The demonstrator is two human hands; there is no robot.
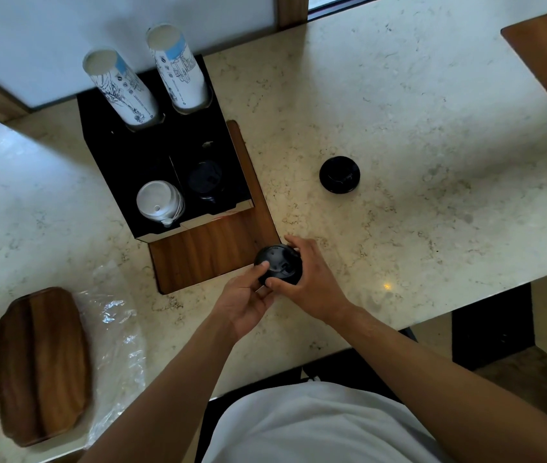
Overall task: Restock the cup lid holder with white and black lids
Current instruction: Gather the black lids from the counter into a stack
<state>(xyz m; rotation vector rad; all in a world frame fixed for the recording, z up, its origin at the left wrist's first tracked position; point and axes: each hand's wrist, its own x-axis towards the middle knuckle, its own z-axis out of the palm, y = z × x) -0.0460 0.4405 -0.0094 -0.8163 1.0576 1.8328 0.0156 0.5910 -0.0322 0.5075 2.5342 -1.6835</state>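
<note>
One pale marble bench (399, 111) fills most of the view, and a person in a white shirt stands at its near edge. On it, a wooden board (218, 248) carries a black cup lid holder (105, 155). Two tilted stacks of paper cups (178, 68) with blue and black line printing rise from the holder's far slots; their small writing is too blurred to read. Of the near compartments, the left one holds white lids (158, 202) and the right one holds black lids (207, 180). A second wooden tray (43, 365) lies at the left beside crumpled clear plastic wrap (115, 329). Just off the board's near right corner, both hands hold a stack of black lids (278, 264): the left hand (248, 302) has its grip pinched on the stack's near side, and the right hand (312, 282) has its grip curled round the far side. Another black lid pile (339, 174) sits alone, well apart to the right.
</note>
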